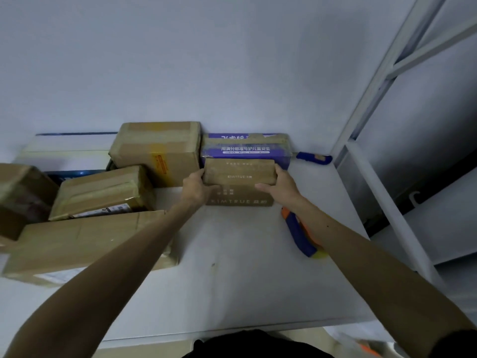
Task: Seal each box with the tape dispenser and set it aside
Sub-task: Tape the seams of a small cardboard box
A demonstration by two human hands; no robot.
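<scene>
A small brown box (238, 174) printed KIMTRUE stands on the white table (245, 280), against a purple-and-white box (245, 147) at the wall. My left hand (197, 188) grips its left side. My right hand (280, 186) grips its right side, thumb across the front. A blue and orange tape dispenser (299, 235) lies on the table just right of the box, partly hidden under my right forearm.
Several brown boxes crowd the left: a tall one (157, 151) at the wall, a taped one (103, 192), a long flat one (85, 246). A second blue tool (313, 158) lies at the back right. A white metal rack (382, 177) borders the table's right edge.
</scene>
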